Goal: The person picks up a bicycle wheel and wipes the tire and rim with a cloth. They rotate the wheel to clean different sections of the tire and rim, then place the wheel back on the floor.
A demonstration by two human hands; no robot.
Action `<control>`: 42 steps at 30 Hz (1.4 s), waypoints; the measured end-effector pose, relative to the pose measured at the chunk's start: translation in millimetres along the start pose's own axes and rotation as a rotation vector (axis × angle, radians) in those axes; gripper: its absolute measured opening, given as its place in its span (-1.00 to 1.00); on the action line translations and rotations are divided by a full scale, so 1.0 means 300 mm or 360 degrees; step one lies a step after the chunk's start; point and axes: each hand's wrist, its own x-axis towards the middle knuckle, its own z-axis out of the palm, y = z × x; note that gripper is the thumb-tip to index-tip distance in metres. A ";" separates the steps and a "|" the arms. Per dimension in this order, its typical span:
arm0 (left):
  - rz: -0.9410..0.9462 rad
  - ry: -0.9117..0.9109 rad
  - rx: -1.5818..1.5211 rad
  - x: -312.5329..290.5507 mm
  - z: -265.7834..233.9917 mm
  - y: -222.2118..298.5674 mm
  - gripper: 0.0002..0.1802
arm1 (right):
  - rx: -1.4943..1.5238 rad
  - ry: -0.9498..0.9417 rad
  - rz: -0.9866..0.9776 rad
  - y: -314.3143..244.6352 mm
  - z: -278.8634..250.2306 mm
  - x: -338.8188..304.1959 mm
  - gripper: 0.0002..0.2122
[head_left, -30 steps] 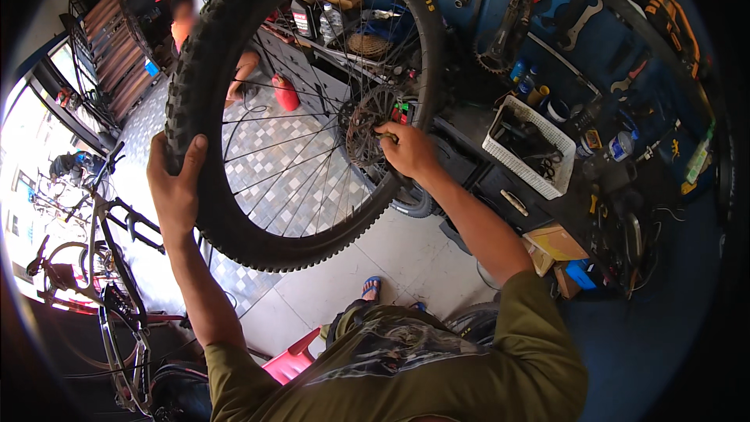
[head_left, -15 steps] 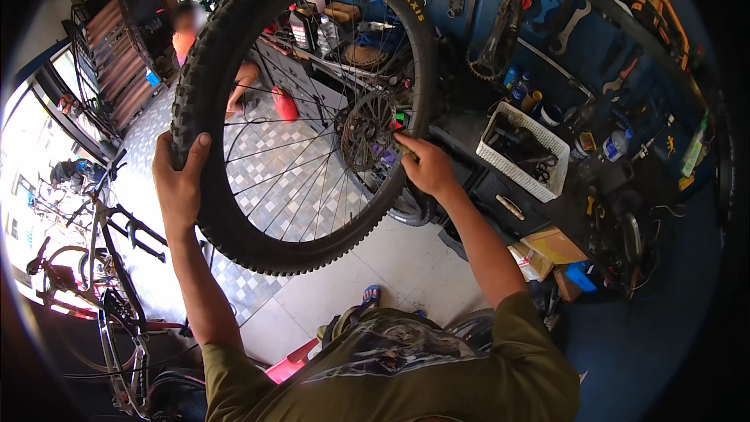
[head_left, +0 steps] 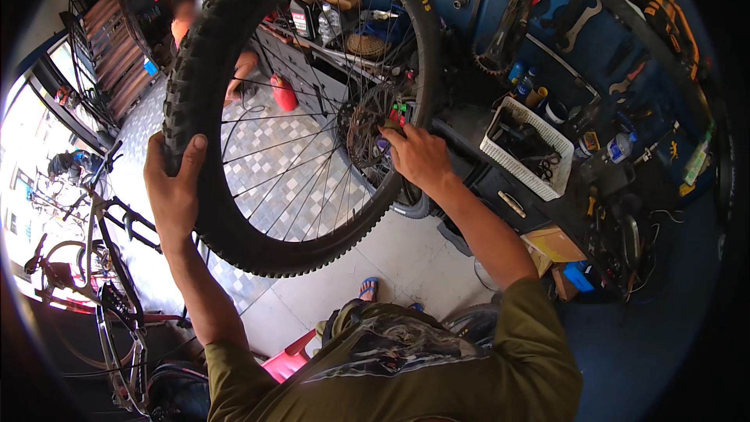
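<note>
A bicycle wheel with a knobby black tyre [head_left: 269, 256] is held up in front of me, tilted, its thin black spokes running to the hub. My left hand [head_left: 173, 191] grips the tyre at its left side, the thumb over the sidewall and the fingers behind it. At the disc brake rotor [head_left: 359, 139] by the hub, my right hand [head_left: 423, 159] has its fingers closed at the rotor's right edge. A small olive-brown piece shows at those fingertips; its kind I cannot make out.
A white basket [head_left: 528, 148] of tools stands on the dark bench at right, below a blue tool wall. A bicycle frame [head_left: 117, 289] is at left. Beyond the wheel, a person [head_left: 181, 31] sits near a red container [head_left: 283, 94]. A pink plastic piece [head_left: 289, 355] is below.
My right hand has shifted slightly up and left along the rotor, its back now turned more toward me. The wheel has moved slightly left, with my left hand still on the tyre.
</note>
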 end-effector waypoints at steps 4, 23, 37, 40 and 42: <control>-0.0121 -0.0029 0.0038 -0.009 -0.011 -0.010 -0.46 | 0.0630 -0.0253 0.0573 -0.082 -0.031 0.019 -0.66; 0.0001 0.0003 0.0028 -0.013 -0.009 -0.002 -0.46 | 0.3902 0.0085 0.1711 -0.105 0.086 -0.003 -0.83; -0.0053 -0.0008 -0.0019 0.034 0.005 -0.064 -0.48 | 0.0766 0.0178 -0.0035 0.019 0.142 -0.003 -0.55; -0.0049 -0.0026 -0.0059 0.043 -0.018 -0.081 -0.46 | -0.0016 -0.0121 -0.0267 0.030 0.002 0.045 -0.53; -0.0024 -0.0028 -0.0098 0.042 -0.015 -0.093 -0.46 | -0.0067 0.0079 -0.0221 0.042 -0.040 0.053 -0.51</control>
